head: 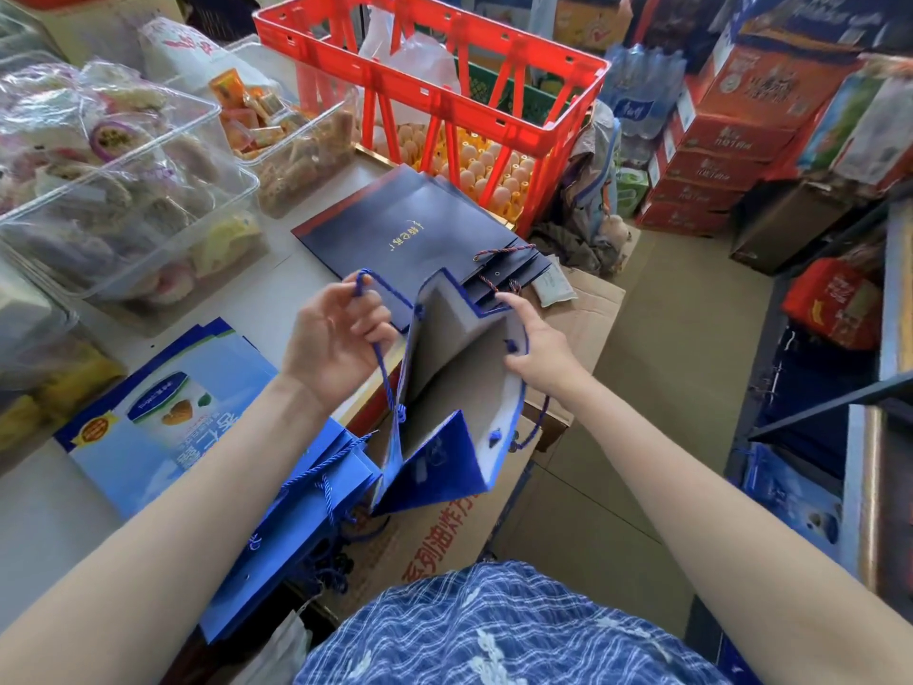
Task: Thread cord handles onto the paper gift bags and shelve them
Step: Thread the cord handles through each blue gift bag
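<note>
A blue paper gift bag (459,368) with a grey inside hangs open between my hands over a cardboard box. My left hand (336,333) pinches a blue cord handle (383,368) that runs down to the bag's left wall. My right hand (536,348) grips the bag's right rim, forefinger stretched along the edge; a second blue cord loops below it. A stack of dark navy bags (420,229) with twisted cord handles lies flat on the table behind. More blue bags (291,516) with cords lie at the table's near edge.
Clear plastic tubs of wrapped snacks (113,190) fill the table's left. A red crate (435,86) stands over egg trays behind. Flat light-blue printed bags (163,417) lie at left. Cardboard boxes (435,541) sit below; stacked red cartons (716,155) and a metal shelf (869,388) stand at right.
</note>
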{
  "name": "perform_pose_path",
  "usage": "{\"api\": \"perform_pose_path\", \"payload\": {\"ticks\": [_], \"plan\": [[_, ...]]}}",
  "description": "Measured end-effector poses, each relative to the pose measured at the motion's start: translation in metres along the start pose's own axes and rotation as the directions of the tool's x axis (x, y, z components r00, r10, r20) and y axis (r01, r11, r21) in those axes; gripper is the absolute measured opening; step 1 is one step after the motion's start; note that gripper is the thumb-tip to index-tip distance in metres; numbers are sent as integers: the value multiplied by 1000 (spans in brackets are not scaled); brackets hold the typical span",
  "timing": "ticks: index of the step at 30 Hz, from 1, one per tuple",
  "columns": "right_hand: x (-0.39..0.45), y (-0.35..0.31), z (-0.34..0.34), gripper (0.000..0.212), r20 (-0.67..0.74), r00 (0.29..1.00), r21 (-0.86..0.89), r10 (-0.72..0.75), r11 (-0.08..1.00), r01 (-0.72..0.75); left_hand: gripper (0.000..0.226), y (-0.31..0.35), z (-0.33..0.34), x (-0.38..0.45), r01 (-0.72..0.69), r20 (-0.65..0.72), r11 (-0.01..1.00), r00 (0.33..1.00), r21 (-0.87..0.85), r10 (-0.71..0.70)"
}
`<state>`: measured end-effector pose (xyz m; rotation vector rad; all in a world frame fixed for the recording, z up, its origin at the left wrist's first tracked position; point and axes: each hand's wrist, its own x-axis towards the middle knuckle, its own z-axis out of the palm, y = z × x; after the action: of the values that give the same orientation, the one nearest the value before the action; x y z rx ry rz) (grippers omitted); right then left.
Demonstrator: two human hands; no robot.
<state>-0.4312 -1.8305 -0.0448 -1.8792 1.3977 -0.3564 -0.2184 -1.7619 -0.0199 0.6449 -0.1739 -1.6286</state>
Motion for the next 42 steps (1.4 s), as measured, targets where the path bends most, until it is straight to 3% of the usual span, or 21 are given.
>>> {"api": "perform_pose_path", "payload": {"ticks": [1,3,5,6,8,10,12,15,17,18,19,21,22,25,27,32,36,40,42], "plan": [[0,5,-3,73,-26,999,25,27,999,-26,9,3,-1,0,4,-42,999,999,33,-2],[1,6,-2,73,-51,997,127,62,990,-55,10,4,-1,2,80,-141,941,989,330,-34],[4,-1,5,75,-7,997,232,79,970,-75,24,0,6,5,132,-166,743,986,656,-28],[5,-4,8,75,27,995,270,99,957,-103,31,-2,12,5,112,-134,675,991,729,-20],[3,-12,7,70,115,978,325,173,924,-202,34,-6,29,5,59,-50,644,998,762,-32],[-1,-22,-3,52,226,950,393,214,872,-291,27,-9,43,5,-13,12,520,1000,854,5],[-6,-34,-13,41,245,960,543,133,802,-250,22,-15,51,6,-116,105,391,993,913,48],[-10,-49,-24,49,253,965,699,-67,702,-134,20,-21,52,9,-229,231,278,973,933,28],[-11,-52,-24,54,308,947,746,-94,641,-180,19,-18,50,13,-302,300,77,953,950,37],[-12,-53,-24,55,333,940,768,-72,599,-226,19,-16,49,13,-313,311,25,948,949,68],[-13,-54,-24,55,349,936,785,-51,560,-263,20,-13,46,13,-304,296,51,947,951,123],[-16,-55,-25,51,349,937,793,-31,542,-277,22,-8,37,11,-226,169,289,963,930,209],[-17,-55,-26,48,338,941,782,-34,567,-260,20,-6,31,9,-150,80,362,976,920,202],[-22,-63,-29,42,361,927,685,-99,702,-191,17,-13,15,6,191,-173,303,981,934,-87],[-25,-74,-30,44,387,911,650,-144,743,-159,27,-28,15,9,288,-230,280,947,916,-223],[-29,-81,-36,47,354,932,698,-77,685,-208,15,-54,20,21,237,-191,311,966,921,-172],[-32,-78,-45,39,305,947,762,-99,621,-181,24,-52,21,22,204,-178,344,978,916,-106],[-27,-84,-52,31,170,984,732,-49,675,-93,27,-53,29,7,128,-52,412,980,902,-192],[-26,-89,-55,30,142,989,741,-48,667,-74,35,-51,20,-1,233,-150,360,958,903,-244]]}}
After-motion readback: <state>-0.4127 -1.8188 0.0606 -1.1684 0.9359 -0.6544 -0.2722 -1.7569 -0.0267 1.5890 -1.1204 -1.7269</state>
